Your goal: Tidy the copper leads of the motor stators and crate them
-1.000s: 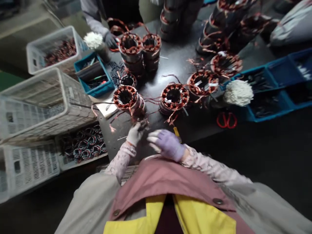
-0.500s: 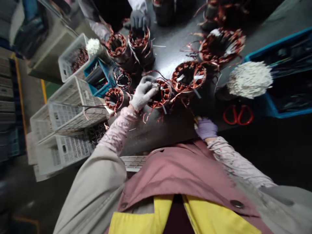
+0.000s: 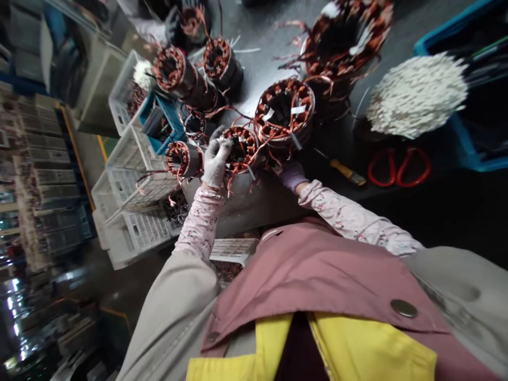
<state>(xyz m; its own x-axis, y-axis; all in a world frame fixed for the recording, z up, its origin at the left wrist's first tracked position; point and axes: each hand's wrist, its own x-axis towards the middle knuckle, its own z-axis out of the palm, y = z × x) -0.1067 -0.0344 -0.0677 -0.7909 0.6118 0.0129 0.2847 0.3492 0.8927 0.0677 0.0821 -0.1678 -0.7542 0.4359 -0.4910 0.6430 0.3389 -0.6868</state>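
Observation:
My left hand (image 3: 215,164), in a white glove, grips the rim of a copper-wound stator (image 3: 241,149) standing on the dark table, its fingers among the copper leads. My right hand (image 3: 292,176), in a purple glove, sits just below a larger stator (image 3: 283,108); its fingers are hidden behind the loose leads. A third stator (image 3: 183,160) lies on its side to the left of my left hand. A small yellow-handled tool (image 3: 347,172) lies to the right of my right hand.
Further stators (image 3: 218,58) stand toward a co-worker's gloved hand (image 3: 177,24). Red-handled scissors (image 3: 399,166) and a white fibrous bundle (image 3: 416,95) lie by a blue tray (image 3: 472,161). White plastic crates (image 3: 135,233) line the table's left edge.
My left hand has moved from the table's near edge onto the stator's rim. My right hand has moved up beside the stators. The view has swung, turning the whole scene.

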